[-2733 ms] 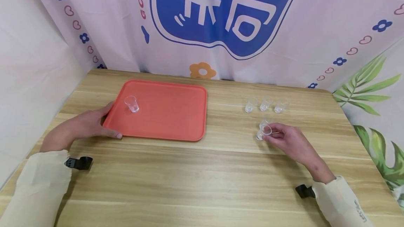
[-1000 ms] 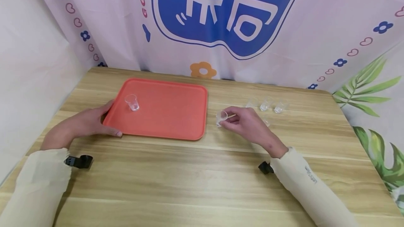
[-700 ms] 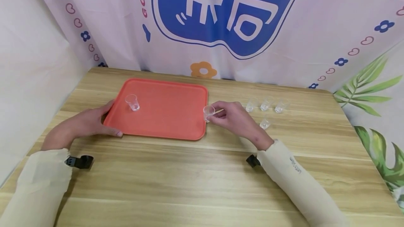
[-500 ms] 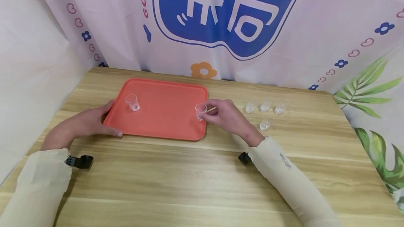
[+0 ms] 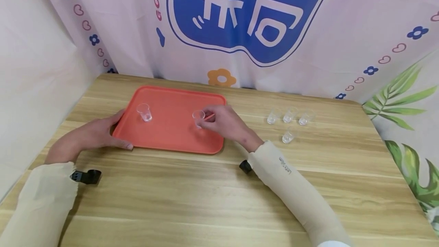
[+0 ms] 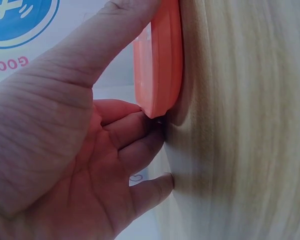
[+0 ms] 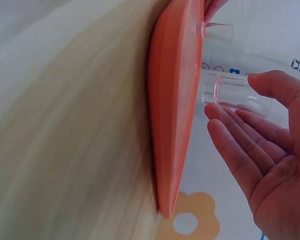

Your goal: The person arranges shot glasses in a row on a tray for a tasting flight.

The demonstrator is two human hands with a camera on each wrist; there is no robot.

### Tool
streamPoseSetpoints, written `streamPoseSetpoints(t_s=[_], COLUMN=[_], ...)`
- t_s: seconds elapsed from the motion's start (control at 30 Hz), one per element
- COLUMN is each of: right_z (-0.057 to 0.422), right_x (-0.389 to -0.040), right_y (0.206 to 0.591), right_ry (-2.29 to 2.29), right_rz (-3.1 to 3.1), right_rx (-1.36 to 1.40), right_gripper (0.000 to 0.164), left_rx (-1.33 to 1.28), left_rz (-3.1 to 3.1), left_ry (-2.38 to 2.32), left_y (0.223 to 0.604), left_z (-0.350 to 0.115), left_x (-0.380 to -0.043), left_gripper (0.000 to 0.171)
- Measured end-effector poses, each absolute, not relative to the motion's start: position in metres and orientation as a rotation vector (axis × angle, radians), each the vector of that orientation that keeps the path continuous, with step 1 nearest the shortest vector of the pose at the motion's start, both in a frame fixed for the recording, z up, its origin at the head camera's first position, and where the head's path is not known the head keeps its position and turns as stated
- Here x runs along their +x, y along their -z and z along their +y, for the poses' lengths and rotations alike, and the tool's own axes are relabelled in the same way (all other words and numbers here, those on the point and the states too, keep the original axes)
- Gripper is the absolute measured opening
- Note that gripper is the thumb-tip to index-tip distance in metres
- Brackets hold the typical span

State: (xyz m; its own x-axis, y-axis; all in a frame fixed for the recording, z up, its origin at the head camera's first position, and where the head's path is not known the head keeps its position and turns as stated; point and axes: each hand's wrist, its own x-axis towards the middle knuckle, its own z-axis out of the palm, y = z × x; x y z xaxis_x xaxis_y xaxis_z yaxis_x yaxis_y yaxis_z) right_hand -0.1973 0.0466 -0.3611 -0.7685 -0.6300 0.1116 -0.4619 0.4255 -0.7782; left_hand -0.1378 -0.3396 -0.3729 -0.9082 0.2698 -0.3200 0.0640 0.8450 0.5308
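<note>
My right hand (image 5: 224,122) pinches a clear shot glass (image 5: 197,116) between thumb and fingers, over the right half of a red tray (image 5: 168,138). In the right wrist view this shot glass (image 7: 237,92) has its base close to the tray surface; whether they touch I cannot tell. My left hand (image 5: 97,134) grips the tray's left side, thumb along the front edge. Seen from the left wrist, the fingers (image 6: 135,130) curl against the tray's rim (image 6: 160,75). A second shot glass (image 5: 144,113) stands upright on the tray's left part.
Three clear shot glasses stand in a row at the table's back right, the middle one (image 5: 288,115) among them. Another shot glass (image 5: 287,136) is in front of that row. Behind the wooden table (image 5: 205,201) hangs a printed cloth (image 5: 137,29).
My right hand has carried a shot glass leftward from the group on the right, across the tray's right rim and over the tray. The left hand stays at the tray's left side.
</note>
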Motion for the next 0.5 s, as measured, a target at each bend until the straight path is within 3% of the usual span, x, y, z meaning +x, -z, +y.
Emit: streamPoseSetpoints(t_s=[0.5], right_z=[0.003], right_x=[-0.204], right_y=[0.356], right_ry=[1.100], right_rz=[2.555], right_rx=[-1.036], right_gripper=[0.018], left_rx=[0.249], left_rz=[2.647], left_ry=[-0.726], left_y=[0.372], left_z=[-0.340], left_x=[-0.137], left_gripper=[0.126])
